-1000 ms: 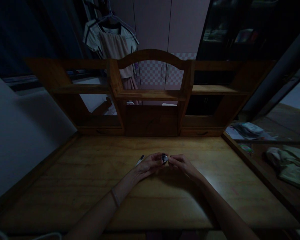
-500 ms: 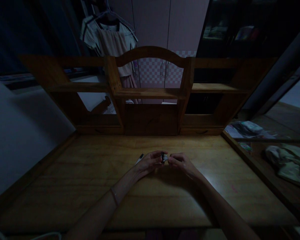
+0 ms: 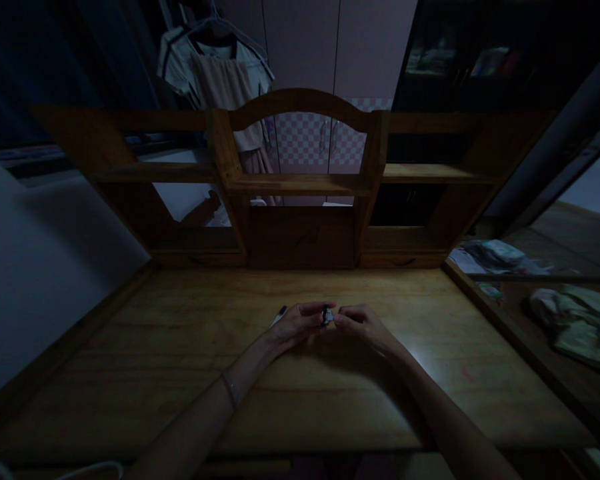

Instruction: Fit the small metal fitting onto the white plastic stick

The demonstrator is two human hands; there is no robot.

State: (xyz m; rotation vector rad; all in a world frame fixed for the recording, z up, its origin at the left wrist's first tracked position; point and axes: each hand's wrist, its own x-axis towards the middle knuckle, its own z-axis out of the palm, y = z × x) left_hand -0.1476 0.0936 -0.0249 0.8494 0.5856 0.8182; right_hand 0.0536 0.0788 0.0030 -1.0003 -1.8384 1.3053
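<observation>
My left hand (image 3: 299, 322), with a thin band on its wrist, is closed around a small black and silver object (image 3: 327, 316) held just above the wooden desk. It is too small and dim for me to tell its kind. At its right, silvery end, the fingertips of my right hand (image 3: 359, 321) are pinched together on it. Behind my left hand lies a slim pale item with a dark tip (image 3: 281, 313), partly hidden by the hand.
The wooden desk (image 3: 180, 373) carries a shelf unit (image 3: 300, 183) along its back. To the right, beyond the raised edge, lie papers, a plastic package (image 3: 503, 252) and pale folded cloth (image 3: 587, 323). A white cable (image 3: 97, 469) shows at the lower left.
The silver part of the small object now sits slightly closer to my left hand, and my right fingertips have shifted a little left with it. The view has tilted slightly.
</observation>
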